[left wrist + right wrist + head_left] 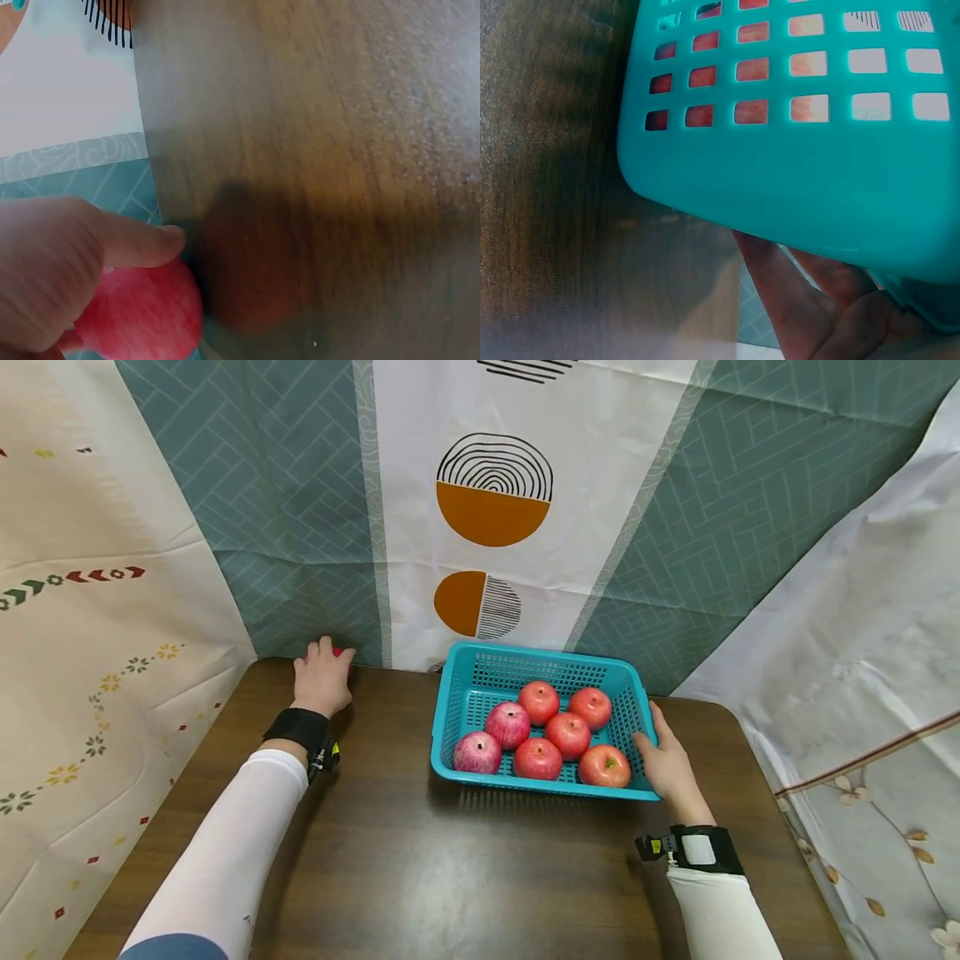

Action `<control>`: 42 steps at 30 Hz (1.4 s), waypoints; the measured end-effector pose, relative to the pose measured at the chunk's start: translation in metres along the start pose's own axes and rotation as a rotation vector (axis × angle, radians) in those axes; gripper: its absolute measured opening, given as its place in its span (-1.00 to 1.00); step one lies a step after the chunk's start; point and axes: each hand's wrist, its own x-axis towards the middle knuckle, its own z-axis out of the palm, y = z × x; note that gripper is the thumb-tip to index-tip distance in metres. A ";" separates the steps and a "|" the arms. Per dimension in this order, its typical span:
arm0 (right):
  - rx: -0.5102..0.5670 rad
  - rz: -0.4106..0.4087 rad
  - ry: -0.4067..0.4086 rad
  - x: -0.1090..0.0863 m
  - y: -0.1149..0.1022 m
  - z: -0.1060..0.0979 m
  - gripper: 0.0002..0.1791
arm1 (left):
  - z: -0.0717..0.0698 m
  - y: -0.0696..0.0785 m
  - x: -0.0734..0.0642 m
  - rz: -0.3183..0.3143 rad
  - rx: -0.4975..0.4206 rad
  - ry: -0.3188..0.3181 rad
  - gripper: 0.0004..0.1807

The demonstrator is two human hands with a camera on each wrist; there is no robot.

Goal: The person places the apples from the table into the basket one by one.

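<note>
At the back left of the table, my left hand (322,681) holds a red apple (146,311). The thumb lies along one side of it, and in the head view the hand covers nearly all of the fruit. My right hand (667,764) grips the right rim of a turquoise plastic basket (540,652), its thumb over the edge and its fingers against the outside wall. Several apples lie in the basket, among them a darker pink one (477,752) and an orange-red one (604,766). Through the lattice in the right wrist view, red fruit shows.
A dark brown wooden table (450,877) carries the basket. Patterned cloth (300,518) hangs right behind the table's back edge, and pale cloths (862,635) hang along both sides.
</note>
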 end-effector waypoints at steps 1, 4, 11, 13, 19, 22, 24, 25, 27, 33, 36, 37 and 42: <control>0.001 -0.002 0.001 0.000 0.000 0.000 -0.28 | 0.000 0.000 0.000 -0.017 -0.001 -0.006 -0.19; 0.003 0.000 0.005 0.000 -0.002 -0.001 -0.28 | -0.001 -0.002 -0.001 -0.067 -0.010 -0.028 -0.15; 0.004 0.007 0.000 -0.001 -0.003 -0.002 -0.29 | 0.001 -0.006 -0.005 -0.140 -0.087 -0.055 -0.13; 0.006 0.008 -0.004 -0.002 -0.003 -0.003 -0.29 | 0.001 -0.008 -0.007 -0.144 -0.089 -0.072 -0.13; 0.004 0.007 -0.005 -0.001 -0.003 -0.003 -0.28 | -0.002 -0.010 -0.013 -0.128 -0.073 -0.100 -0.23; 0.004 0.010 -0.009 -0.002 -0.004 -0.003 -0.28 | -0.002 -0.011 -0.015 -0.133 -0.053 -0.097 -0.28; 0.005 0.013 -0.011 -0.002 -0.004 -0.003 -0.28 | -0.002 -0.013 -0.016 -0.136 -0.045 -0.088 -0.28; 0.005 0.014 -0.012 -0.002 -0.003 -0.003 -0.28 | -0.001 -0.013 -0.016 -0.135 -0.043 -0.082 -0.28; 0.008 0.015 -0.010 -0.002 -0.004 -0.003 -0.29 | 0.000 -0.015 -0.016 -0.133 -0.043 -0.072 -0.27; 0.011 0.014 -0.011 -0.002 -0.004 -0.003 -0.28 | 0.004 -0.016 -0.015 -0.119 -0.047 -0.074 -0.29; 0.010 0.017 -0.011 -0.002 -0.004 -0.002 -0.29 | 0.003 -0.014 -0.016 -0.108 -0.074 -0.074 -0.37; 0.011 0.017 -0.011 -0.002 -0.004 -0.002 -0.29 | 0.003 -0.013 -0.015 -0.106 -0.086 -0.071 -0.40; 0.012 0.006 -0.009 -0.001 -0.003 -0.002 -0.28 | 0.002 -0.004 -0.009 -0.094 -0.158 -0.014 -0.47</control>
